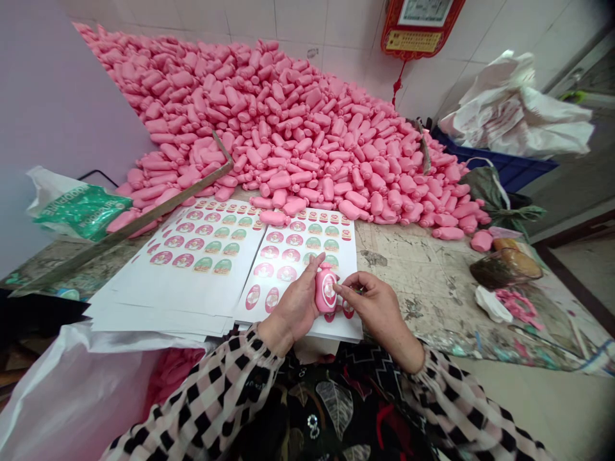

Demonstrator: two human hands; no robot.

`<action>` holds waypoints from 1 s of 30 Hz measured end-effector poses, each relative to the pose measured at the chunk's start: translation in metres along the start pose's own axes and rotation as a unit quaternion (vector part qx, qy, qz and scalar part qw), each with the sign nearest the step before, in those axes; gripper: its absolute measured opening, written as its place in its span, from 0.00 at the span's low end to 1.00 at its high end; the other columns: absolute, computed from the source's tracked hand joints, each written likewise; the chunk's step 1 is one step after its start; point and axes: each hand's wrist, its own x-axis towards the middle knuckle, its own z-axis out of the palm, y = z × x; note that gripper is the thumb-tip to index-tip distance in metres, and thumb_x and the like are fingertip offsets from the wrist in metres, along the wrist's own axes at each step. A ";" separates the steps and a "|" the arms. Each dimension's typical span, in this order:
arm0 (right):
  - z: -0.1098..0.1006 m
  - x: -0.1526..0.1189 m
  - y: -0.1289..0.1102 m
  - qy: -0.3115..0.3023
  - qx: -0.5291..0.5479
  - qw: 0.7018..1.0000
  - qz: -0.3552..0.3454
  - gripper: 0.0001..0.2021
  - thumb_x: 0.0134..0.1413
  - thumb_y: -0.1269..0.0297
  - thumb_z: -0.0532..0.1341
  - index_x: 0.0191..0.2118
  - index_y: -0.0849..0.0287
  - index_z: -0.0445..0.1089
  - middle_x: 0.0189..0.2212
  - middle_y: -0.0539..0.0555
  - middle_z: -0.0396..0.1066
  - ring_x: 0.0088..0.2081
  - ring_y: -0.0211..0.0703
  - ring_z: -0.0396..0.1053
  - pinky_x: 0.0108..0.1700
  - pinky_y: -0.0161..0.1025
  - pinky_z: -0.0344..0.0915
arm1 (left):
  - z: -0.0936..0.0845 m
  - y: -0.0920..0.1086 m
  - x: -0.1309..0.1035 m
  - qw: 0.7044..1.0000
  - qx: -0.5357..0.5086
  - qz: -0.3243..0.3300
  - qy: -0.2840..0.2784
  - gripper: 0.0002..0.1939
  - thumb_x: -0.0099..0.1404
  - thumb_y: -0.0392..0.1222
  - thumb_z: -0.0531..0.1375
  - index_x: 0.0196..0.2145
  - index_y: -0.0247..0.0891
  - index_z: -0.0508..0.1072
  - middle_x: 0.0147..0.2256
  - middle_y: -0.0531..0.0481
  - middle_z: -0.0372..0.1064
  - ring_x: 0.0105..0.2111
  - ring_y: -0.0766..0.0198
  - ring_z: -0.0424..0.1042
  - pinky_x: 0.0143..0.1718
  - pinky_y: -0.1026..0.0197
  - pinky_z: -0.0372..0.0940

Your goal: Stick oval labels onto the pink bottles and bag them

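My left hand is wrapped round a small pink plastic bottle, held upright just above the sticker sheets. On the bottle's front sits an oval sticker with a white rim and a magenta ring. The thumb and forefinger of my right hand are closed at the sticker's right edge. Beneath my hands lies a stack of sticker sheets with pink, green and red labels. To its left rests a second stack of sticker sheets, printed alike.
A large heap of pink bottles covers the table's back against the wall. A wooden strip lies slantwise at left, by a green-and-white bag. Rightward are a jar and a blue crate. A white sack hangs below.
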 end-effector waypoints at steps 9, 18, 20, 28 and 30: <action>-0.013 0.001 0.002 0.017 -0.049 0.995 -0.082 0.10 0.53 0.54 0.59 0.31 0.55 0.72 0.29 0.50 0.70 0.31 0.40 0.67 0.35 0.36 0.60 | -0.006 0.001 -0.008 0.999 0.051 -0.003 0.015 0.44 0.47 0.24 0.61 0.60 0.43 0.51 0.36 0.49 0.67 0.30 0.65 0.69 0.31 0.63 0.61; 0.001 0.008 -0.010 -0.054 0.257 0.963 0.060 0.22 0.37 0.52 0.68 0.39 0.57 0.66 0.26 0.47 0.65 0.23 0.35 0.62 0.23 0.33 0.60 | -0.004 0.002 -0.019 0.992 0.070 -0.055 -0.085 0.48 0.52 0.28 0.61 0.63 0.49 0.40 0.37 0.48 0.66 0.30 0.62 0.71 0.33 0.55 0.66; 0.013 0.004 -0.019 -0.078 0.308 0.946 0.068 0.19 0.39 0.52 0.67 0.36 0.58 0.65 0.25 0.46 0.65 0.21 0.34 0.62 0.22 0.32 0.60 | -0.004 0.002 -0.023 0.992 0.085 -0.051 -0.079 0.49 0.50 0.27 0.62 0.63 0.49 0.42 0.38 0.48 0.66 0.29 0.66 0.70 0.29 0.61 0.65; 0.032 0.033 -0.036 -0.157 0.163 0.970 -0.085 0.14 0.47 0.50 0.63 0.31 0.57 0.68 0.25 0.47 0.68 0.23 0.35 0.63 0.24 0.32 0.59 | -0.035 0.049 -0.089 0.968 0.243 -0.066 0.026 0.39 0.61 0.44 0.58 0.63 0.54 0.39 0.30 0.53 0.68 0.14 0.75 0.56 0.15 0.70 0.49; 0.035 0.063 -0.037 -0.120 0.068 0.979 -0.149 0.14 0.46 0.51 0.64 0.33 0.56 0.70 0.32 0.49 0.70 0.31 0.39 0.67 0.32 0.35 0.61 | -0.064 0.064 -0.120 0.934 0.335 -0.046 0.114 0.34 0.63 0.51 0.54 0.62 0.56 0.44 0.37 0.48 0.70 0.18 0.71 0.63 0.17 0.68 0.55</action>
